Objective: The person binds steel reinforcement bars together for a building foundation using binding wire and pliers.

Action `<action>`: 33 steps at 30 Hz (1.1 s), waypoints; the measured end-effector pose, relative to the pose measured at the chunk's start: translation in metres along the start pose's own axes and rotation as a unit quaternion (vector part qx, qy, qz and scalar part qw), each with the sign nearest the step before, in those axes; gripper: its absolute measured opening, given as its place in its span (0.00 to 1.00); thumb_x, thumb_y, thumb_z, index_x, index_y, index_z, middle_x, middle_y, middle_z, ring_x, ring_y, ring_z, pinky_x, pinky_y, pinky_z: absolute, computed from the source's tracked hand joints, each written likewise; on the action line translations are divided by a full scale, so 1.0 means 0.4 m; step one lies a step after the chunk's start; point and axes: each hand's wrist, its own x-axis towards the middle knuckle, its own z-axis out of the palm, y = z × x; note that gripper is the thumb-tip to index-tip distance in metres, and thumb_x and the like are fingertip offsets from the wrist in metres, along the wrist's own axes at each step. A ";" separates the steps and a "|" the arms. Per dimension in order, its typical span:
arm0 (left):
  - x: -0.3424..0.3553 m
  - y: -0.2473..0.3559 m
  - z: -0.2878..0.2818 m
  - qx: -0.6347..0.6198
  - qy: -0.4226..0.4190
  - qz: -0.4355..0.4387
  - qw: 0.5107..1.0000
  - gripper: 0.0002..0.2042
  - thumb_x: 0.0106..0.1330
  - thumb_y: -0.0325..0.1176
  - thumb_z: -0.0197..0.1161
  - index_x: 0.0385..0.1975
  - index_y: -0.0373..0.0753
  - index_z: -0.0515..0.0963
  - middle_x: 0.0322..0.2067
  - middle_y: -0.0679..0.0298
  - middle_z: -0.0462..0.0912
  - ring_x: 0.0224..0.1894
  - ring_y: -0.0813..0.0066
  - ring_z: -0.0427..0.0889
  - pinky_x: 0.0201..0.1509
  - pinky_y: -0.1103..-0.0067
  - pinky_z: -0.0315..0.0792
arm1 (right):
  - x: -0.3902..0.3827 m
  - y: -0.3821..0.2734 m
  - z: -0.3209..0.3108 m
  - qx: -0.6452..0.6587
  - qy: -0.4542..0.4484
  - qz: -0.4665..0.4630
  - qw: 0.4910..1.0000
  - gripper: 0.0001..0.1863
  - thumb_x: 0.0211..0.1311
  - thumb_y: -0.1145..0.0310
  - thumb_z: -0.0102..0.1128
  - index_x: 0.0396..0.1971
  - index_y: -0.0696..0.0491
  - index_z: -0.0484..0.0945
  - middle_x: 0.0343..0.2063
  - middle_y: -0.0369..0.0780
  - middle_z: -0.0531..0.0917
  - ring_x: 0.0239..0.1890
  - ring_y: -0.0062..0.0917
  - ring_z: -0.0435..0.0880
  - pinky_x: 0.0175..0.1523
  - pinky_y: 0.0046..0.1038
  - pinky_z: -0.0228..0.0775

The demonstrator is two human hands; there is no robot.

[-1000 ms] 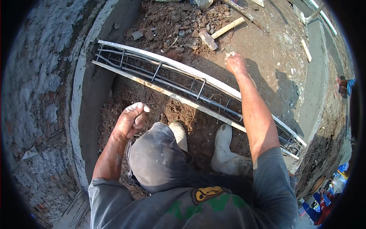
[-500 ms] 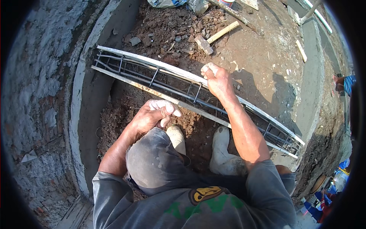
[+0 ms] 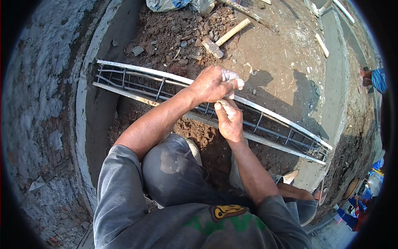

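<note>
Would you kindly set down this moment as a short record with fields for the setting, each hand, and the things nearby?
Setting: a dirt trench between a rough grey wall and a concrete kerb
Main thing: long rebar cage lying across the trench
Left hand: closed over the cage's top bar, fingers curled
Right hand: just below the left, pinching something thin; too small to tell what
Nearby: wooden-handled hammer on the rubble beyond the cage
Legs: grey trousers, crouched

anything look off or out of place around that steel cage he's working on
Nothing stands out as damaged. The steel cage lies straight along the trench between its side boards. Both hands, left hand and right hand, meet at its top bar. Loose rubble and a wooden-handled hammer lie on the dirt beyond.
</note>
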 end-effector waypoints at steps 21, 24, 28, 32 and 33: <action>-0.074 -0.206 0.006 0.271 0.007 0.044 0.961 0.25 0.56 0.55 0.63 0.47 0.44 0.78 0.46 0.53 0.80 0.53 0.60 0.75 0.60 0.69 0.59 | 0.247 0.033 -0.039 -0.188 -0.057 0.133 0.971 0.11 0.58 0.67 0.52 0.29 0.58 0.79 0.26 0.50 0.82 0.32 0.44 0.82 0.39 0.38 0.72; -0.059 -0.200 0.005 0.265 0.003 -0.005 0.964 0.16 0.56 0.47 0.64 0.38 0.43 0.81 0.35 0.54 0.82 0.41 0.55 0.80 0.48 0.67 0.71 | 0.280 0.057 -0.029 -0.189 -0.090 0.165 0.964 0.11 0.56 0.66 0.53 0.31 0.57 0.80 0.29 0.52 0.82 0.35 0.47 0.82 0.42 0.39 0.72; -0.024 -0.202 0.007 0.255 0.029 -0.032 0.966 0.10 0.56 0.41 0.65 0.35 0.47 0.82 0.25 0.56 0.82 0.33 0.55 0.81 0.41 0.66 0.73 | 0.304 0.095 -0.031 -0.176 -0.055 0.195 0.963 0.11 0.60 0.68 0.55 0.27 0.62 0.78 0.20 0.40 0.82 0.21 0.22 0.79 0.29 0.26 0.70; -0.006 -0.184 -0.013 0.228 -0.009 -0.080 0.970 0.11 0.53 0.43 0.67 0.32 0.46 0.83 0.24 0.56 0.82 0.31 0.57 0.81 0.39 0.66 0.73 | 0.272 0.032 -0.058 -0.113 -0.060 0.252 0.959 0.15 0.59 0.62 0.54 0.27 0.61 0.80 0.24 0.51 0.82 0.30 0.40 0.84 0.39 0.36 0.73; -0.003 -0.183 -0.019 0.226 -0.008 -0.081 0.971 0.11 0.53 0.43 0.67 0.32 0.46 0.83 0.24 0.56 0.82 0.31 0.57 0.81 0.39 0.66 0.73 | 0.263 -0.015 -0.071 -0.115 -0.062 0.253 0.959 0.15 0.59 0.62 0.54 0.27 0.61 0.80 0.24 0.51 0.82 0.30 0.40 0.84 0.39 0.36 0.73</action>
